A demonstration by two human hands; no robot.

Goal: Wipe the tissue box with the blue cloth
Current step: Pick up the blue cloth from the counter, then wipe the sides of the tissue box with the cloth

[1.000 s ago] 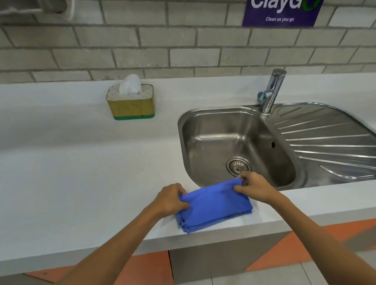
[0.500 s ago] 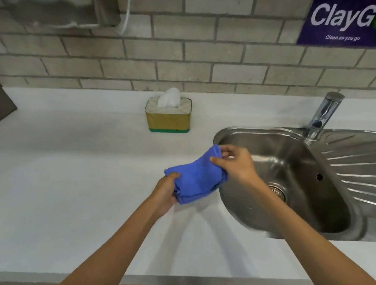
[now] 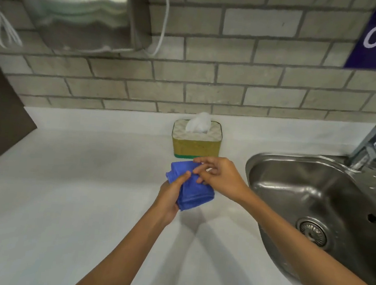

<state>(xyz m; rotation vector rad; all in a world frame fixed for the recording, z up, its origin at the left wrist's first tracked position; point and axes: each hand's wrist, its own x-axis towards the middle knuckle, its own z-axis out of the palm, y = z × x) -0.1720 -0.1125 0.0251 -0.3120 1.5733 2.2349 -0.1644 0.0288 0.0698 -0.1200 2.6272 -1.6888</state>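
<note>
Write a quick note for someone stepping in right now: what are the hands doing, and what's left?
Left hand: grips the bunched cloth from below, above the counter.
Right hand: fingers pinch the cloth's top edge.
Tissue box: upright by the wall just beyond the hands, tissue sticking out, sink to its right.
Done: cloth picked up.
Left: all the wiping; cloth hasn't touched the box.

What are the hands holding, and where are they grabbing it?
The blue cloth, bunched up. The left hand grips its left side; the right hand pinches its top edge. It is off the counter.
</note>
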